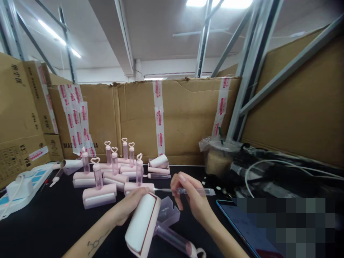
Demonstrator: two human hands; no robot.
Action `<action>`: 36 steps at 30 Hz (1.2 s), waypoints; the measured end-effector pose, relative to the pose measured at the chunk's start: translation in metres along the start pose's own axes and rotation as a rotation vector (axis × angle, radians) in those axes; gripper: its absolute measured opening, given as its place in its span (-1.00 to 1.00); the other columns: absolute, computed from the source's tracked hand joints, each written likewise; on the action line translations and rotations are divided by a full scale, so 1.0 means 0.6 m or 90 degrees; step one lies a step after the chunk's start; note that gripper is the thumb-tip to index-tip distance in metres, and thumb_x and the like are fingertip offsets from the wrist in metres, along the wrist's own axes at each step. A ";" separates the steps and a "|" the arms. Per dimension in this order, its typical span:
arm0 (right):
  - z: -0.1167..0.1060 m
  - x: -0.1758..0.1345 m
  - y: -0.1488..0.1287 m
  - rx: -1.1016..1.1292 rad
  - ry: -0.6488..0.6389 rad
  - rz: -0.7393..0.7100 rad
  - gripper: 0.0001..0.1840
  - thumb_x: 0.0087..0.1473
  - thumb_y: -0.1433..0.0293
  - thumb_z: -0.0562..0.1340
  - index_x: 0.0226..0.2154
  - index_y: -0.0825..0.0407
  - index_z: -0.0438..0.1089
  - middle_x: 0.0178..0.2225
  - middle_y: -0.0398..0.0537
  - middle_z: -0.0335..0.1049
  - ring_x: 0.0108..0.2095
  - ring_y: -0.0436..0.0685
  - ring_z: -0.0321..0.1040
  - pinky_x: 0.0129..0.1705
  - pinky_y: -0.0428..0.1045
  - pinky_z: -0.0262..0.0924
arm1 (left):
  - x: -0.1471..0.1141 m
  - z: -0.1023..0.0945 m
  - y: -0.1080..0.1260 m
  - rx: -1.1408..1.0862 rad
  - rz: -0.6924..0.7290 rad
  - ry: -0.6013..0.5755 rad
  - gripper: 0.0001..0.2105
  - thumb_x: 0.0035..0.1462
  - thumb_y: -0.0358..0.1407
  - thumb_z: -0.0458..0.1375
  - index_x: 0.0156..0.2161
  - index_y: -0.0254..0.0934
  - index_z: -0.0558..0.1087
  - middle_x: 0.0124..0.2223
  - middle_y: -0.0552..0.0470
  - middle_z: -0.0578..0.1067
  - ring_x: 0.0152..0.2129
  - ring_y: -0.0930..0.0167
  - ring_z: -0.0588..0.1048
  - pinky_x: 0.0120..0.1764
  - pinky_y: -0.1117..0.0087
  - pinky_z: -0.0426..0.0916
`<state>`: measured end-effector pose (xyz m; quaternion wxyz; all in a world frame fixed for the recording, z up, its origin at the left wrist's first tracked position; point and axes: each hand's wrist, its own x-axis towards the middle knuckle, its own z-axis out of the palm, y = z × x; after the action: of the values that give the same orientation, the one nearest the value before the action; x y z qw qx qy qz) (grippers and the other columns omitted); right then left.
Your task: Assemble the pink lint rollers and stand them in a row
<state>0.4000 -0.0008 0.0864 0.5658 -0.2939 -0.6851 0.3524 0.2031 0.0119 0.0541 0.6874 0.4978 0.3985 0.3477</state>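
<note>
Left hand [135, 202] grasps a pink roller [143, 225], tilted at the front of the black counter [40, 233], its white face edged in brown, clear handle [173, 237] angling right. Right hand [188, 191] grips a screwdriver [206, 191]. Other rollers [99, 193] crowd behind; bare counter lies left, a phone [236, 222] right.

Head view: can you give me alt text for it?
A person's left hand grips a pink-and-white roller while the right hand holds a clear-handled tool pointed toward the left hand. Behind them, more heart-topped pink rollers stand on a black table before a taped cardboard wall; a phone lies at right.
</note>
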 end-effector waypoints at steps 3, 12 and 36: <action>0.007 -0.007 -0.001 -0.015 -0.031 0.021 -0.56 0.14 0.15 0.02 -0.60 0.09 0.24 -0.65 -0.23 0.15 -0.79 -0.10 0.15 -0.74 -0.15 -0.05 | -0.004 0.004 0.002 0.015 0.036 0.058 -0.64 -0.03 -0.07 0.13 -0.21 -0.31 0.43 -0.35 0.04 0.47 -0.42 0.39 0.39 -0.33 0.44 0.23; -0.003 -0.011 -0.036 -0.379 -0.190 -0.191 -0.74 0.13 0.37 0.07 -0.55 0.06 0.27 -0.57 -0.16 0.22 -0.57 -0.05 0.16 -0.52 -0.14 0.07 | -0.017 0.005 0.018 0.042 0.085 0.105 -0.61 -0.03 -0.05 0.15 -0.24 -0.36 0.46 -0.40 0.00 0.48 -0.45 0.38 0.39 -0.37 0.44 0.22; 0.037 -0.024 -0.004 -0.571 -0.131 -0.569 -0.76 0.14 0.49 0.02 -0.51 0.07 0.30 -0.59 -0.15 0.14 -0.61 -0.06 0.02 -0.61 -0.15 -0.01 | -0.024 -0.007 0.021 0.414 0.334 0.112 -0.79 0.16 -0.18 -0.12 -0.27 -0.25 0.27 -0.40 0.09 0.38 -0.41 0.38 0.36 -0.28 0.40 0.22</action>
<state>0.3808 -0.0171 0.0777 0.4111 -0.1530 -0.8733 -0.2117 0.1918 0.0044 0.0685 0.3463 0.7417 0.4042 0.4081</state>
